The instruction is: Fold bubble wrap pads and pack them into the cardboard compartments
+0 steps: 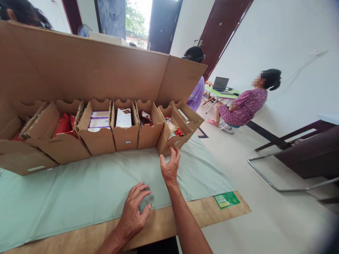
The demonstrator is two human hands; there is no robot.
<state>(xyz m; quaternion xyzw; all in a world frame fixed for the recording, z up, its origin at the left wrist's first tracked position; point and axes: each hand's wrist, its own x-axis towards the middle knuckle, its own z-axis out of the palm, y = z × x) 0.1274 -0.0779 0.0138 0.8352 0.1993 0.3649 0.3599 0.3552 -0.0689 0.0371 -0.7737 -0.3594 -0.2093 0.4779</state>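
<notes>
My right hand is raised at the front lower edge of a narrow cardboard box that holds red and clear shiny packets. Its thumb and fingers are apart, with nothing between them; whether the fingertips touch the cardboard I cannot tell. Over the pale green cloth, near the table's front edge, my left hand has curved, separated fingers and holds nothing. Further left in the same row stand a box with dark red packets, a box with a white carton, and a box of white-and-purple packs.
More boxes with red packets fill the row's left end. A tall cardboard panel rises behind. A green card lies at the wooden table's right corner. Beyond are a seated person, a laptop and a dark chair.
</notes>
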